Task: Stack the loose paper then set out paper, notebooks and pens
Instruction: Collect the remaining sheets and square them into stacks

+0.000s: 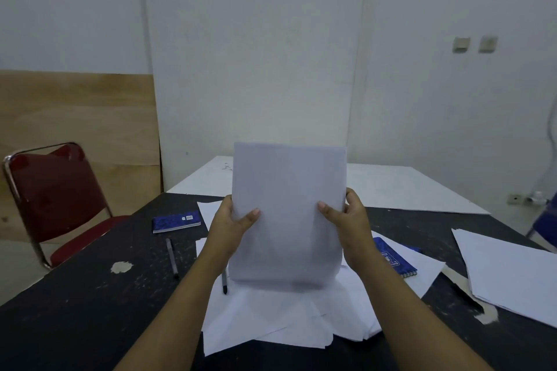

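I hold a sheaf of white paper (286, 214) upright above the table, its lower edge just over a spread of loose sheets (280, 319). My left hand (232, 226) grips its left edge and my right hand (351, 220) grips its right edge. A blue notebook (176, 221) lies flat to the left. A second blue spiral notebook (394, 257) rests on loose paper to the right. One dark pen (171, 257) lies on the bare table at left. Another pen (224, 281) lies by my left forearm, partly hidden.
The black, scuffed table (90, 310) holds another pile of white sheets (512, 274) at its right edge. A red chair (54, 199) stands at the left side. A white board (391, 187) lies beyond the table's far edge, against the wall.
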